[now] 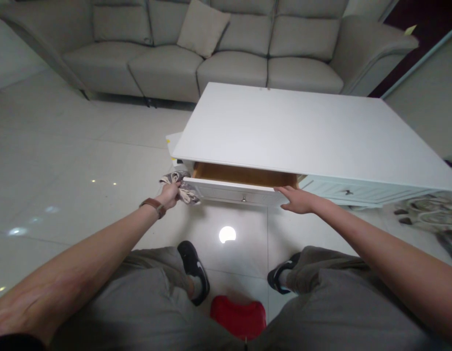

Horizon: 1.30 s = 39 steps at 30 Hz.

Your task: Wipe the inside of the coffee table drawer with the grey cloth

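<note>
A white coffee table (302,131) stands before me with its left drawer (226,190) pulled partway out. Bare wood-coloured boards show inside the part of the drawer that I can see. My left hand (170,195) is closed around a crumpled patterned cloth (187,192) at the left end of the drawer front. At the other end, my right hand (298,199) grips the drawer front, fingers over its top edge and thumb lower against the face. A small metal knob (244,198) sits between the two hands.
Behind the table runs a long grey sofa (233,73) with a beige cushion (203,28). A second drawer (357,191) on the right is closed. Below me, a red seat (238,317) shows between my legs. Patterned fabric (430,212) lies at the right.
</note>
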Available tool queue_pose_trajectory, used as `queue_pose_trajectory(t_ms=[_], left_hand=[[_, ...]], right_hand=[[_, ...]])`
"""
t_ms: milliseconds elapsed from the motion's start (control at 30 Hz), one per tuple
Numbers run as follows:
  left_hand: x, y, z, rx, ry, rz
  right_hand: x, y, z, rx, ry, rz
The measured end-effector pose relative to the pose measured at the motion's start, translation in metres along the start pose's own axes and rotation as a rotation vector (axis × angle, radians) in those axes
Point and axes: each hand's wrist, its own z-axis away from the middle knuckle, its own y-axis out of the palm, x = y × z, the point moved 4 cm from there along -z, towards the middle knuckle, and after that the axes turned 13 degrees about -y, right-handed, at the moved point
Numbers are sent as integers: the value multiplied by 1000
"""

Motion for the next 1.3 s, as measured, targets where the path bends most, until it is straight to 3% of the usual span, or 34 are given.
queue_pose_trajectory(t_ms=[100,233,333,533,867,1133,1300], left_hand=[[-21,-6,-2,-90,160,-14],[-34,-11,-5,-80,262,-46],[-21,-10,-7,-45,185,-54],[18,0,-10,65,-92,-157],[-6,-4,-21,-56,64,-111],[29,5,-29,7,-40,-239],[51,13,-39,-16,-93,-250]], right_hand=[[-1,1,0,-19,-10,-11],[1,0,1,-4,-11,-15],[4,-1,1,-10,-8,-16],[3,1,1,-1,10,17],[-6,9,-2,-41,-31,18],[-6,10,-5,-32,3,24],[-1,8,-4,-21,24,18]])
